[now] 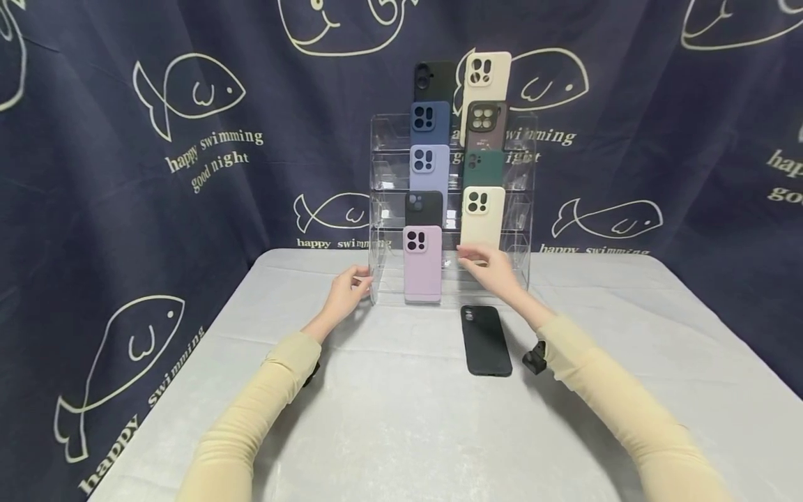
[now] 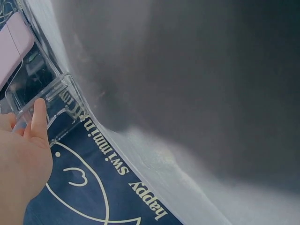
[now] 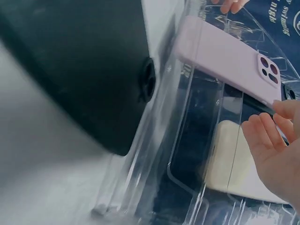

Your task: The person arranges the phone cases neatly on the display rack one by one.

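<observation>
A clear tiered display stand holds phone cases in two columns. My left hand is at its left side edge; in the left wrist view the fingers and thumb of the left hand pinch the clear side panel. My right hand is in front of the lower part of a cream phone case, its fingers loosely bent and holding nothing. Left of it stands a lilac phone case on the lowest tier. A black phone case lies flat on the table before the stand.
Higher tiers carry a green case, a periwinkle case, a blue case and several others. The white-clothed table ends at a dark blue fish-print curtain behind the stand.
</observation>
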Demonstrator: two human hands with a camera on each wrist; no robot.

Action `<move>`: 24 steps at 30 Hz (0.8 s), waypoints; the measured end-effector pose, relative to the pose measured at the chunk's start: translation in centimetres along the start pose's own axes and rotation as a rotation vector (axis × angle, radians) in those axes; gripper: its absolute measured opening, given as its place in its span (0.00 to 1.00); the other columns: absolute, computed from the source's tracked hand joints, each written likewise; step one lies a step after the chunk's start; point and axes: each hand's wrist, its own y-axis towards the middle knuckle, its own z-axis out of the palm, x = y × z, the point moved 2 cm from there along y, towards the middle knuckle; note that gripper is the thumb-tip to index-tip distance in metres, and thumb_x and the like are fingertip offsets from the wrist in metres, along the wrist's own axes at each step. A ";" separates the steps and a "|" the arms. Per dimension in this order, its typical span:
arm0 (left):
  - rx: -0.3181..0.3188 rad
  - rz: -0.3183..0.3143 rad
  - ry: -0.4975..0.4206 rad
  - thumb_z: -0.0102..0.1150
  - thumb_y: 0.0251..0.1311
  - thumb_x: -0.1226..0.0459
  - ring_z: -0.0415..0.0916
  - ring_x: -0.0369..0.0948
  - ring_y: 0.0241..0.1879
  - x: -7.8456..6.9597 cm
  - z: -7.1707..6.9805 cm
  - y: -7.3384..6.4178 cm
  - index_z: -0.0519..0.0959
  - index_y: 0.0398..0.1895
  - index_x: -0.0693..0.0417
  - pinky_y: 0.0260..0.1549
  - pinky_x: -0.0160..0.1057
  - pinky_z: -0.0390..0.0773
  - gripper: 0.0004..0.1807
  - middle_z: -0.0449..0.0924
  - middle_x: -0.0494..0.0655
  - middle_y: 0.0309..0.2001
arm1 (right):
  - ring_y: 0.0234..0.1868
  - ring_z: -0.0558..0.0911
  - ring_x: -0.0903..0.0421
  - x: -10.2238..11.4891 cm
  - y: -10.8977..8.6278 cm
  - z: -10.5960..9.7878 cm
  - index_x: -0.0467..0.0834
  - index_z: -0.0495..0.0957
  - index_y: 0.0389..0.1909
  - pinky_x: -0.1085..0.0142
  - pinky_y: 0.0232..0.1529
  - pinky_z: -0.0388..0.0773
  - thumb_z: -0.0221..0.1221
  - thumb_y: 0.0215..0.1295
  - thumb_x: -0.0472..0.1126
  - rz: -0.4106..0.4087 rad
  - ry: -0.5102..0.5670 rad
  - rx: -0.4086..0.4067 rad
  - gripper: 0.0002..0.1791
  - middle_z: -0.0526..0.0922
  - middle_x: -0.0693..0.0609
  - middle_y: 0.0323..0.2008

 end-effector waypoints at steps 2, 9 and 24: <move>-0.002 0.004 -0.001 0.54 0.64 0.66 0.79 0.49 0.40 -0.1 0.0 0.0 0.74 0.50 0.64 0.36 0.28 0.83 0.14 0.77 0.60 0.49 | 0.47 0.82 0.42 -0.2 -0.5 -0.3 0.33 0.77 0.51 0.55 0.50 0.81 0.59 0.62 0.35 0.005 -0.021 0.027 0.17 0.82 0.37 0.47; -0.003 0.008 0.013 0.54 0.64 0.67 0.80 0.49 0.39 0.0 0.0 0.0 0.74 0.50 0.64 0.35 0.29 0.84 0.14 0.78 0.60 0.49 | 0.46 0.82 0.44 -1.0 -2.7 -1.0 0.35 0.78 0.50 0.54 0.48 0.81 0.60 0.62 0.37 -0.015 -0.106 0.123 0.16 0.83 0.39 0.47; -0.006 0.017 0.013 0.54 0.64 0.66 0.80 0.50 0.39 -0.4 -0.1 -0.1 0.74 0.49 0.65 0.35 0.29 0.83 0.14 0.78 0.61 0.49 | 0.46 0.82 0.44 -3.0 -5.9 -0.9 0.33 0.78 0.50 0.54 0.48 0.81 0.57 0.64 0.39 -0.022 -0.213 0.356 0.17 0.83 0.40 0.45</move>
